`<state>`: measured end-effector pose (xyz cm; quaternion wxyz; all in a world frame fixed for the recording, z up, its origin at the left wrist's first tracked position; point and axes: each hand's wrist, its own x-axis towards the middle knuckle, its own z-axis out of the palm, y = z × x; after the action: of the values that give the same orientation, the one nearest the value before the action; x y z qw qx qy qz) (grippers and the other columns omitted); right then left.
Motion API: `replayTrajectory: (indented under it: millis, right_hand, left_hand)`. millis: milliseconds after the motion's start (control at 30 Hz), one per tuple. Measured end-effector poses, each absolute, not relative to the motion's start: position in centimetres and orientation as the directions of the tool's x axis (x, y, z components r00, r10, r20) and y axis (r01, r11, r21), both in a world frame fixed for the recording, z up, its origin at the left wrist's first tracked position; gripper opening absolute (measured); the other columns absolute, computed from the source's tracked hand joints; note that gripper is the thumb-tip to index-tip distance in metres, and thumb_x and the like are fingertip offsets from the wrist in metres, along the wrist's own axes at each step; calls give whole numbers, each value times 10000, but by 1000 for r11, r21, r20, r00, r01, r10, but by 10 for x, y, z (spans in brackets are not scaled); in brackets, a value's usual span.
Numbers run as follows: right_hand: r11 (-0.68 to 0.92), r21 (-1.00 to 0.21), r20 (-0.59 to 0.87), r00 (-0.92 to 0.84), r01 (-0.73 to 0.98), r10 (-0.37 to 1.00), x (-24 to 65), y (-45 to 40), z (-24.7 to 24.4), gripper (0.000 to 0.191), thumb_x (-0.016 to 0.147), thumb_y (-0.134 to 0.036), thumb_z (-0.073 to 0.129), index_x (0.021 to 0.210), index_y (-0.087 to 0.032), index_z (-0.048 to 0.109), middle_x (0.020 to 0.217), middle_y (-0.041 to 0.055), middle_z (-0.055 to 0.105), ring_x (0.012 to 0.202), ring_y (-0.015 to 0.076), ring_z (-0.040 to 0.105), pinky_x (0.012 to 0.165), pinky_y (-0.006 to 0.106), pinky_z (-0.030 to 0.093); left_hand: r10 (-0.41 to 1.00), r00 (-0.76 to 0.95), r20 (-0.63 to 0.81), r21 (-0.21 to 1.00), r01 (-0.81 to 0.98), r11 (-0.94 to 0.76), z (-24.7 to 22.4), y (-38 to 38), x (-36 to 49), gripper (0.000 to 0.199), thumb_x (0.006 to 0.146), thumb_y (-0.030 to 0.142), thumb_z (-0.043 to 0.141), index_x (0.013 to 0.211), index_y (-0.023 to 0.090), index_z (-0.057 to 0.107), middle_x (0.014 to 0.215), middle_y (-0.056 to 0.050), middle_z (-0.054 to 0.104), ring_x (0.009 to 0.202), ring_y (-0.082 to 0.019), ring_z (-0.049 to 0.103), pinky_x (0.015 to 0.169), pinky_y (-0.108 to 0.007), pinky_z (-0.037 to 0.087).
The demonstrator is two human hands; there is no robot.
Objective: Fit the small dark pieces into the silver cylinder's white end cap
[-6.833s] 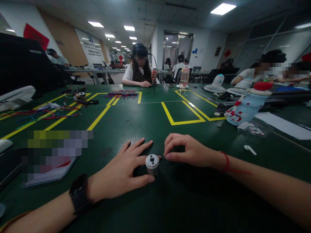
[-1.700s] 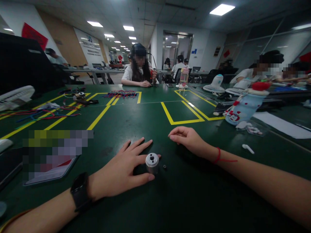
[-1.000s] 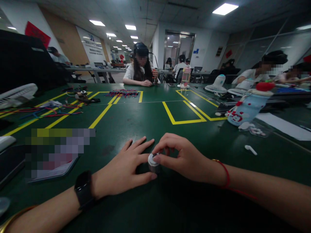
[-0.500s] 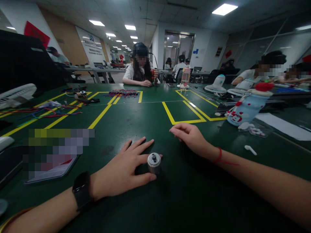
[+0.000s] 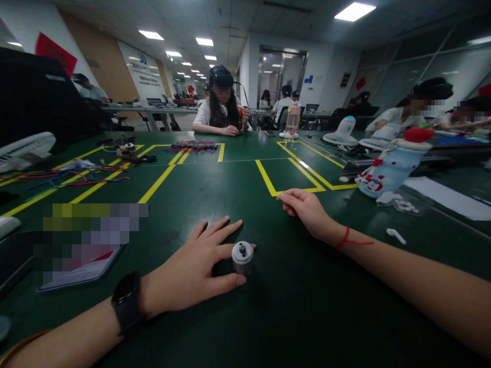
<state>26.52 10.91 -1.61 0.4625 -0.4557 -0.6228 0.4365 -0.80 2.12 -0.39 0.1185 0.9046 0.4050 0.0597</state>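
Note:
A small silver cylindrical motor point(image 5: 242, 263) stands upright on the green table, with its shaft end facing up. My left hand point(image 5: 199, 266) lies low over the tabletop and holds the motor between thumb and index finger; the other fingers are spread flat. Farther forward and to the right, my right hand point(image 5: 305, 207) hovers near a yellow tape corner. Its fingertips are pressed together in a pinch, and whatever they hold, if anything, is too small or hidden to make out.
Loose coloured wires point(image 5: 76, 176) and a wire bundle point(image 5: 195, 147) lie at the left and far middle. A blue bottle point(image 5: 395, 166), a small bag of beads point(image 5: 406, 206) and a white earbud point(image 5: 396, 235) are at right. Across the table sits a person point(image 5: 218, 110).
My right hand has shifted a little to the right and farther away, its fingers drawn closer together. My left hand and the motor have stayed in place.

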Motion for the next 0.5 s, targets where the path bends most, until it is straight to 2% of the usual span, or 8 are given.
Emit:
replayTrajectory:
  millis: [67,200,267,333,433,500]
  right_hand:
    - [260,-929,193,-253,265,948,262,103,-13,248,801,-375,642,842,-133,677,673,-5,582,585,94,477,553,246,359]
    - [480,-723,158,-559,496,814,251,84,-4,189,837,-322,621,878,-158,706,803,26,648,668,114,526,605,258,390]
    - [527,-696,186,-586,488,789,245,73,1,181,872,-305,586,895,-165,698,853,34,653,718,124,549,642,265,413]
    - [568,-699,277,-567,435,776,239,61,7,172,900,-284,553,919,-171,681,896,41,648,798,139,570,712,281,440]
    - [671,-644,405,-581,367,706,229,44,16,133,880,-277,595,940,-198,684,1010,55,627,965,171,559,863,329,436]
    - [711,-603,432,-603,360,671,223,35,20,139,851,-308,640,944,-224,701,1081,57,600,1039,189,534,921,355,417]
  left_hand:
    - [747,665,10,255,721,-645,-3,21,-8,519,896,592,508,1389,473,397,1582,36,170,1433,-380,143,1083,-696,120]
    - [743,669,11,260,716,-648,-3,21,-7,524,895,596,506,1390,459,405,1581,31,173,1432,-383,144,1085,-694,123]
    - [743,669,13,257,716,-649,-4,21,-8,522,896,591,508,1388,449,414,1582,27,171,1434,-381,138,1087,-692,118]
    - [744,668,20,256,716,-649,-5,22,-8,509,894,584,518,1375,437,439,1583,23,171,1436,-376,132,1092,-687,110]
    - [740,671,40,275,705,-654,-6,21,-9,479,884,575,544,1334,417,499,1578,19,194,1432,-381,146,1094,-686,108]
    - [736,675,55,281,697,-660,-7,21,-8,472,880,562,559,1325,414,510,1577,21,199,1428,-387,161,1090,-691,117]
